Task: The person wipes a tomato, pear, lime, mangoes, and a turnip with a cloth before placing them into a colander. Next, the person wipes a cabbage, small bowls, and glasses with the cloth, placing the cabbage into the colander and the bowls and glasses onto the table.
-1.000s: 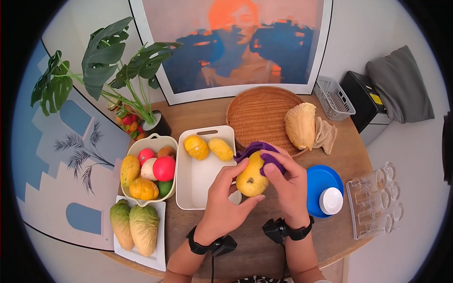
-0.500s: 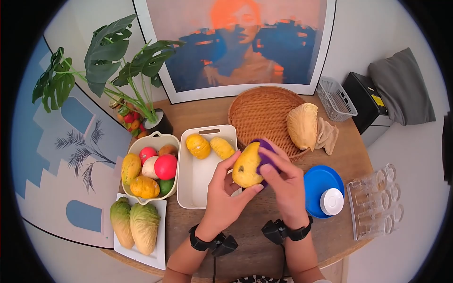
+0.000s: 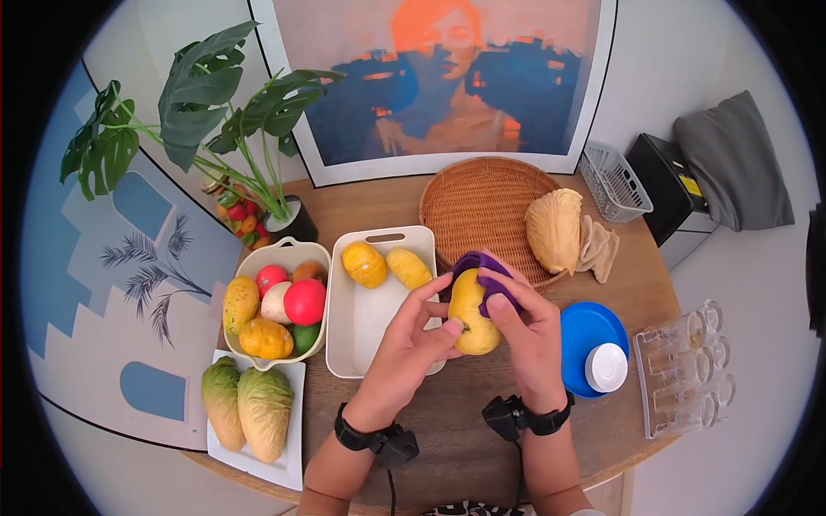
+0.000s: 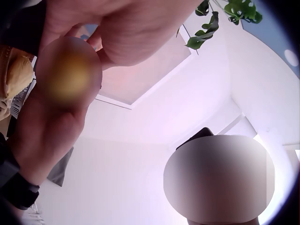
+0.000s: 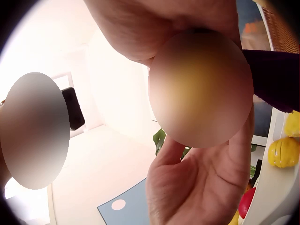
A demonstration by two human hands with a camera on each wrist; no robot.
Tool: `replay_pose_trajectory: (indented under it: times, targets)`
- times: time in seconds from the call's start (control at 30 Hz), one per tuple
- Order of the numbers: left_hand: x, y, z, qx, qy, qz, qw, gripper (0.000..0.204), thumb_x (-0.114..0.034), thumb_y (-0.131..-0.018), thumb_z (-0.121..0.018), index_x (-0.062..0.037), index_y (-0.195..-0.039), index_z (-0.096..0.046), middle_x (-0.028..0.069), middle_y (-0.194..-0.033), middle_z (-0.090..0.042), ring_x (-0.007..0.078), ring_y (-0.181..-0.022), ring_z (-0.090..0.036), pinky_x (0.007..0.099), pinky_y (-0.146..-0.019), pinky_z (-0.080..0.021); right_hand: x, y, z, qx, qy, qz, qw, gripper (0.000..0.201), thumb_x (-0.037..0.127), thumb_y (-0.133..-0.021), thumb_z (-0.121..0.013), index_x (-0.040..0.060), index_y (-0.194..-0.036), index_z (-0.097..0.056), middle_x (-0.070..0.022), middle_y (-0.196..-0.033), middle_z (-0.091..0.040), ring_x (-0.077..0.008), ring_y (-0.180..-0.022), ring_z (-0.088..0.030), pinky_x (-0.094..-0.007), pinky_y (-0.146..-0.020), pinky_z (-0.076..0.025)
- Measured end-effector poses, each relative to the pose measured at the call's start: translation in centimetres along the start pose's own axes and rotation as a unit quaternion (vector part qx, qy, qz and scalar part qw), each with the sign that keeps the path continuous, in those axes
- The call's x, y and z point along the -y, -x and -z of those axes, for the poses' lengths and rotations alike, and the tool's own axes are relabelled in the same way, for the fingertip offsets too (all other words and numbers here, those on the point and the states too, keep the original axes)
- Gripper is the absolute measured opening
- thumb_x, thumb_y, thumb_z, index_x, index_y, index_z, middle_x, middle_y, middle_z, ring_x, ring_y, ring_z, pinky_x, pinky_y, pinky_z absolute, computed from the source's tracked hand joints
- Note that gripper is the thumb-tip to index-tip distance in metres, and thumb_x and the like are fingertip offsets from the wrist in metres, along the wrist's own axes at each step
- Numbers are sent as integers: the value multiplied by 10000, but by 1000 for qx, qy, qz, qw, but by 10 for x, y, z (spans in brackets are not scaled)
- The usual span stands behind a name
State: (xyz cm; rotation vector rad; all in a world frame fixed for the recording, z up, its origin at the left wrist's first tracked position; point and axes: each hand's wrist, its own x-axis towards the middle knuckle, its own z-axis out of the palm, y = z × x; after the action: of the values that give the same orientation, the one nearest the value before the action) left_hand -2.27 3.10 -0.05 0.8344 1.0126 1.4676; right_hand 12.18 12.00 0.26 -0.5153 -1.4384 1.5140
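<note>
Over the table, between both hands, is a yellow mango-shaped fruit (image 3: pixel 471 325) with a small dark end at its lower left. My left hand (image 3: pixel 403 357) holds it from the left, thumb on the near side by that dark end. My right hand (image 3: pixel 529 340) pinches a purple cloth (image 3: pixel 470 261) against the fruit's right side, and part of the cloth shows behind the fruit. In the right wrist view the cloth (image 5: pixel 276 77) hangs out past the hand; the fruit is blurred in both wrist views. Left of the hands, a white bin (image 3: pixel 357 331) contains two yellow fruits (image 3: pixel 365 264).
A bowl (image 3: pixel 281 249) of fruit and vegetables stands at left, above a white plate (image 3: pixel 292 430) with two cabbages (image 3: pixel 265 414). Behind are a wicker tray (image 3: pixel 477 202) and a pale cabbage (image 3: pixel 553 230). A blue plate (image 3: pixel 581 322) and glass mugs (image 3: pixel 688 370) lie right.
The fruit has been turned between the hands, its dark end swinging left and down. The left thumb has shifted up onto the fruit. More purple cloth shows behind it than half a second ago.
</note>
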Motion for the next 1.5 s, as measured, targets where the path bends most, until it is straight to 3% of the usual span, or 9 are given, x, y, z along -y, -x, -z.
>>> replay_pose_trajectory:
  times: [0.3, 0.6, 0.67, 0.87, 1.0, 1.13, 1.2, 1.4, 1.5]
  targets:
    - [-1, -4, 4, -8, 136, -2, 991, 552, -149, -996, -534, 8, -1475, -310, 119, -1325, -524, 198, -1168, -578, 358, -945, -530, -6, 0, 2, 103, 36, 47, 993, 336, 56, -849, -696, 17, -1182, -684, -204, -1511, -375, -269, -1303, -486, -355, -1061, -388]
    - [-2, -5, 8, -10, 220, -1, 975, 467, -200, -1029, -455, 3, -1439, -361, 127, -1324, -544, 208, -1103, -618, 328, -900, -557, -3, -1, -2, 131, 179, 151, 963, 359, 34, -786, -733, 60, -1144, -716, -235, -1496, -389, -324, -1313, -487, -371, -1036, -414]
    - [-3, -5, 10, -15, 168, -2, 986, 508, -184, -1008, -517, -9, -1456, -356, 113, -1295, -557, 187, -1124, -605, 330, -925, -533, -5, 0, -3, 134, 195, 169, 957, 350, 40, -798, -724, 59, -1147, -713, -231, -1487, -404, -323, -1299, -501, -374, -1035, -416]
    - [6, -4, -1, 6, 35, -73, 997, 634, -48, -916, -647, -13, -1478, -354, 115, -1332, -520, 170, -1153, -570, 324, -930, -511, -2, -1, 4, 50, 56, 40, 996, 303, 67, -885, -658, 4, -1180, -677, -191, -1381, -524, -244, -1234, -537, -329, -1003, -440]
    - [-3, 3, -8, 22, -33, -36, 999, 699, 21, -877, -668, -25, -1491, -337, 110, -1360, -496, 179, -1180, -555, 325, -967, -485, 4, 1, 6, 11, -1, -42, 999, 299, 133, -928, -650, -25, -1182, -661, -127, -1244, -609, -149, -1035, -599, -273, -901, -481]
    - [7, 2, -3, 6, -78, -66, 995, 687, 64, -828, -687, -29, -1452, -416, 114, -1333, -526, 193, -1175, -565, 331, -980, -478, -5, -1, 9, 1, -31, -37, 999, 297, 166, -943, -644, -32, -1163, -664, -82, -1102, -664, -105, -941, -604, -245, -848, -485]
    - [7, 0, 1, 16, -310, -210, 927, 662, 72, -788, -703, -29, -1406, -487, 119, -1332, -543, 237, -1201, -565, 339, -1001, -464, -8, 0, 11, -10, -69, -66, 995, 280, 164, -954, -630, -37, -1145, -669, -57, -1011, -690, -92, -936, -606, -240, -844, -484]
    - [1, 5, -12, -16, -438, -265, 859, 623, 115, -708, -702, -77, -1294, -615, 170, -1328, -559, 313, -1227, -556, 370, -1027, -437, -12, -2, 10, 5, -94, -78, 992, 266, 149, -961, -614, -45, -1134, -669, -61, -1031, -693, -92, -944, -612, -244, -862, -479]
    - [1, 5, -10, -13, -437, -273, 857, 631, 116, -706, -702, -73, -1301, -608, 172, -1318, -564, 312, -1217, -562, 366, -1029, -436, -11, -2, 10, 5, -107, -87, 990, 272, 157, -962, -615, -45, -1137, -665, -62, -1041, -691, -94, -954, -611, -245, -869, -478]
